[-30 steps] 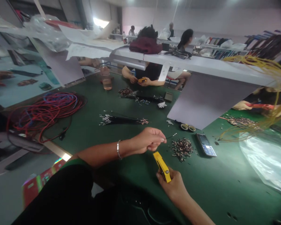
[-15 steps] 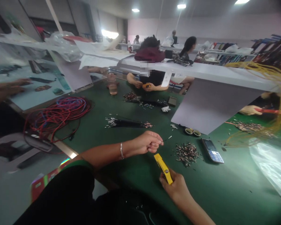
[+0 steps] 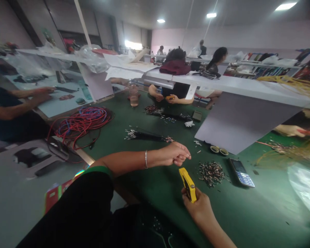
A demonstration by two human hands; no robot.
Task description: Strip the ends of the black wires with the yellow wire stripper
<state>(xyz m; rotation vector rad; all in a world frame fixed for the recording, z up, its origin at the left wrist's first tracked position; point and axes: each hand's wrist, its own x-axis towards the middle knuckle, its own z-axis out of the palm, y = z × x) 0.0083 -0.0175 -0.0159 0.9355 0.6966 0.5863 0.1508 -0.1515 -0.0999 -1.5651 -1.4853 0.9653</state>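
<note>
My left hand point(image 3: 176, 153) hovers over the green table point(image 3: 248, 206) with a bracelet on its wrist. Its fingers are pinched together, and what they hold is too small to make out. My right hand point(image 3: 199, 207) is lower and nearer to me, closed round a yellow hand tool point(image 3: 188, 184) that points up toward the left hand. A pile of small cut wire pieces point(image 3: 211, 172) lies just right of both hands. A bundle of black wires with metal ends point(image 3: 147, 135) lies beyond the left hand.
A mobile phone point(image 3: 241, 168) and two tape rolls point(image 3: 219, 151) lie right of the pile. A red and blue cable coil point(image 3: 81, 122) sits at left, a bottle point(image 3: 133, 95) farther back. People work across the table point(image 3: 174, 98) and at left point(image 3: 15, 110). A white shelf point(image 3: 235, 86) spans above; a plastic bag point(image 3: 306, 186) lies at right.
The thin wire that stuck out of my left fingers no longer shows. The view has tilted up and left, so everything sits lower and farther right in the picture. Both hands keep their grips.
</note>
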